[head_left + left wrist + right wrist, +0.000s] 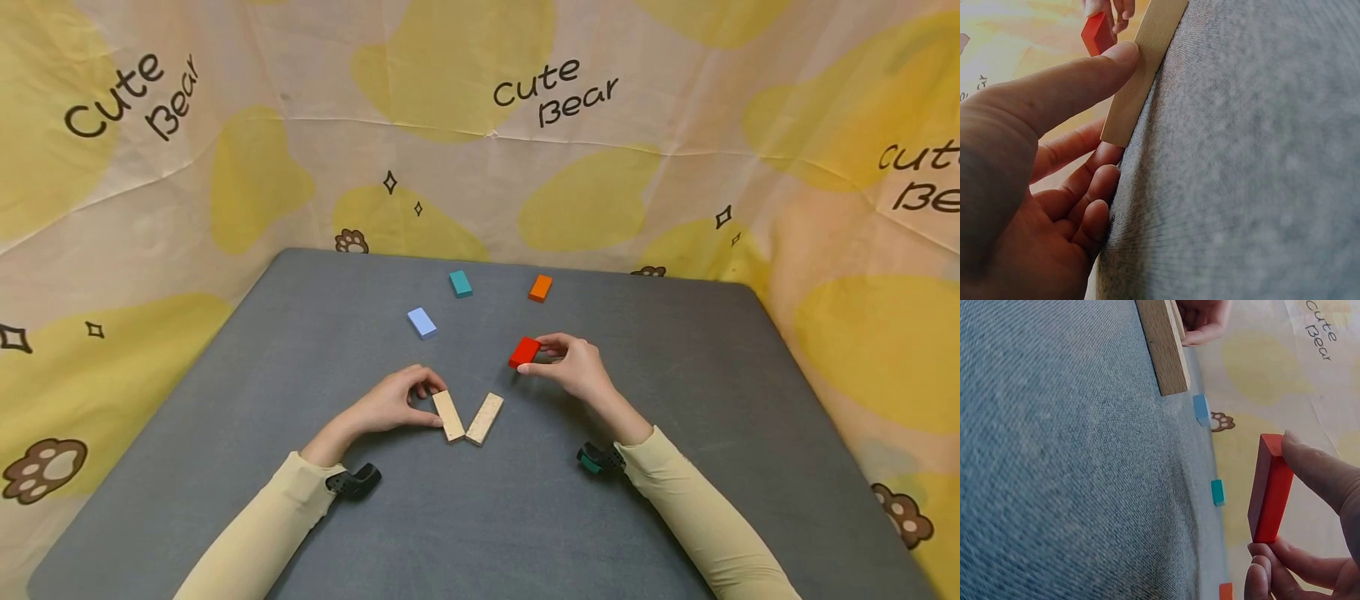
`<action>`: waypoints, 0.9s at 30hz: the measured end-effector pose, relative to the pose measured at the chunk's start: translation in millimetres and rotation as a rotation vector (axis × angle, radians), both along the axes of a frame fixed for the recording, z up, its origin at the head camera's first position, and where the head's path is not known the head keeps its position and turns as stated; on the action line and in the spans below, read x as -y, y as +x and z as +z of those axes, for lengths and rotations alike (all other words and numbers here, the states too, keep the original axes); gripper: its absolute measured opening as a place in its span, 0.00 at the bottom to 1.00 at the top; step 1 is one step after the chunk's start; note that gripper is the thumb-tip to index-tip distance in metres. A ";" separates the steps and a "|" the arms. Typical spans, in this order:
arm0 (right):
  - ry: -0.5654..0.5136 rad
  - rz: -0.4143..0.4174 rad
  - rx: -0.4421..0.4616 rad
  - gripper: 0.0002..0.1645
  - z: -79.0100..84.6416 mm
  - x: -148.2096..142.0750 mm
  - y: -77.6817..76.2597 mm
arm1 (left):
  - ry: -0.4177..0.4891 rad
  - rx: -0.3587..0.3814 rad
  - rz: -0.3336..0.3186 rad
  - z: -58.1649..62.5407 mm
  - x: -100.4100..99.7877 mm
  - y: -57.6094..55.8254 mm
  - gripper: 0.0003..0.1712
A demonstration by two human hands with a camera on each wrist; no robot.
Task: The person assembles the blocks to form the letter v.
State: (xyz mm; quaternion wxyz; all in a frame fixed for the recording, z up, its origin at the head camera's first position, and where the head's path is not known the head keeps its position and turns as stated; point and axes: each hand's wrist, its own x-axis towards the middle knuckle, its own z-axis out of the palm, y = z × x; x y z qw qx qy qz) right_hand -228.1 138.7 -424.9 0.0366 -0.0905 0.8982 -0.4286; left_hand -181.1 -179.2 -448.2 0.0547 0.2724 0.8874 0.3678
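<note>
My left sleeve point(255, 533) and right sleeve point(712, 521) come nearest, reaching over the near part of the grey bench point(472, 533). My left hand point(392, 403) holds the left wooden block point(448, 417), thumb against its long side, a fingertip at its far end. The right wooden block point(484, 419) slants away from it, the pair meeting or nearly meeting at the end toward me. My right hand point(579, 365) pinches the red block point(525, 352) by its ends between thumb and fingers, raised off the bench. Toward the far edge lie the blue block point(422, 323), teal block point(461, 284) and orange block point(540, 288). With so little contact, an uneven squeeze could twist the red block loose; a stray push from my left thumb could knock the wooden pair askew.
</note>
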 end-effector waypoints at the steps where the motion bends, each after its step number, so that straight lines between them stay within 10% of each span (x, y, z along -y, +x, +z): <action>1: 0.000 0.000 0.001 0.40 -0.1 0.5 0.1 | 0.002 -0.002 -0.001 0.1 0.0 0.0 0.25; 27: 0.046 -0.017 -0.006 0.39 -6.4 8.8 3.6 | 0.009 0.003 -0.010 -0.4 1.3 -2.8 0.25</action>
